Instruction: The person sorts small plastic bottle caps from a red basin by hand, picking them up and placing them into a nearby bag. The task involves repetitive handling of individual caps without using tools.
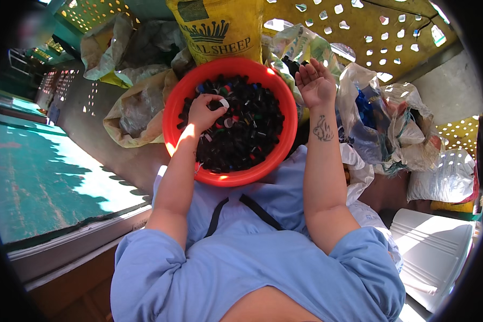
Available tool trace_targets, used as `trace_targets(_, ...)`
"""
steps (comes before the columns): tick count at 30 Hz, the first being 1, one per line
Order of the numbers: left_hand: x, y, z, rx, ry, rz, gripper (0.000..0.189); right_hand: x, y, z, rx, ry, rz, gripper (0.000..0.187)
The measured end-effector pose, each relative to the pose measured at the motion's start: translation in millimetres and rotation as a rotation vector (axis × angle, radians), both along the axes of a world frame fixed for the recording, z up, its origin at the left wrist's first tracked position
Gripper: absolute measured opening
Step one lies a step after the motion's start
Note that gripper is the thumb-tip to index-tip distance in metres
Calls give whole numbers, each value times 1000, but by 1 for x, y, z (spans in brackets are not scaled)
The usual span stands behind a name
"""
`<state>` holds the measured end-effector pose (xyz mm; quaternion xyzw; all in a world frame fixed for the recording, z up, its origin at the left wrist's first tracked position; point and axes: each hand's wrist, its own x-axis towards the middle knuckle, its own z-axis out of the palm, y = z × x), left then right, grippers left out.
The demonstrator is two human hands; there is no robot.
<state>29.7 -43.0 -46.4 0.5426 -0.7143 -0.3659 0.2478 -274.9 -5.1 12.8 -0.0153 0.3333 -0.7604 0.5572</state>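
A red plastic basin (288, 120) stands before my lap, filled with mostly black plastic bottle caps (241, 141); a few red, blue, green and white ones are mixed in. Over its left part, my left hand (203, 112) pinches a white bottle cap (224, 103) between thumb and fingers. My right hand (317, 86) is raised beyond the basin's right rim, palm up, fingers apart and slightly curled, with nothing visible in it. Close beside its fingers, black caps (292, 64) show at the mouth of a pale printed plastic bag (302, 42).
A yellow printed sack (221, 28) stands directly behind the basin. To the left sit an open beige sack (137, 108) and more bags (104, 48). On the right are a bag with blue contents (362, 108), further sacks (410, 124) and a white ridged plastic lid (430, 249).
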Motion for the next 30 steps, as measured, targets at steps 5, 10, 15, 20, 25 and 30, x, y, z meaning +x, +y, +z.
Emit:
trace_targets(5,6,-7,7,345,786,-34,40,1,0,-4,-13,-28,24,23)
trace_targets(10,3,-3,20,174,693,0,38,2,-1,-4,-10,-33,39,23)
trace_targets(15,-15,6,73,-678,380,140,40,1,3,-4,-15,-31,24,22)
trace_targets(20,-32,-24,164,-1475,439,311,40,4,0,-1,-7,-26,27,23)
trace_targets(25,-44,-103,228,-1482,264,412,56,6,-3,-4,-17,-30,51,23)
trace_targets(30,-39,-104,210,-1220,279,535,79,4,-1,2,-27,-47,38,20)
